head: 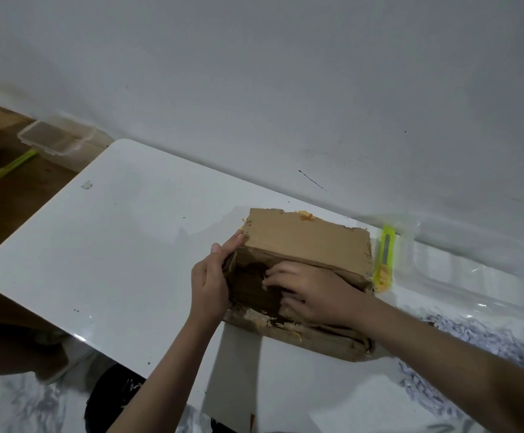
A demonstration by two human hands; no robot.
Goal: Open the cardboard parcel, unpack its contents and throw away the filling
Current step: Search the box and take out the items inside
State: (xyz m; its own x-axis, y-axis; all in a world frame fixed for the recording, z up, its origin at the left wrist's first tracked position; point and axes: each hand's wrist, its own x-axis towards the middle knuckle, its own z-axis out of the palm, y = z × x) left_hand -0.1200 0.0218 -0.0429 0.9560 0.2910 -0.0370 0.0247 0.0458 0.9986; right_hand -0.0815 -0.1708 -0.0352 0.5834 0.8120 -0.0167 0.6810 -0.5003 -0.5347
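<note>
The right hand (310, 292) lies across the near face of the cardboard parcel (304, 245), its fingers (274, 276) reaching left into the dark opening there; whether that grip is pinching something inside or only pressing on the cardboard I cannot tell, since the fingertips run into shadow. The left hand (210, 282) braces the parcel's left end, fingers straight and laid flat against the corner, thumb alongside, steadying rather than clutching. The parcel sits on the white worktop (113, 245) toward its far right part, close to the wall, with its long axis running left to right and its torn near flap (316, 335) folded down flat on the worktop towards the person. So the opening faces the person, directly under the right hand, which is the nearer one to the contents; any pull would likely come out towards the near edge while the left hand holds the box still. Just beside the parcel's right end lies one yellow-green utility knife (385, 260), pointing away from the person. Right of that stands one clear plastic container (473, 276), and shredded paper filling (473, 339) is scattered near it at the right. A second clear plastic container (57, 135) sits on the floor at far left, with a green stick-like object (10, 167) beside it. Counted: one parcel, one knife, two containers.
</note>
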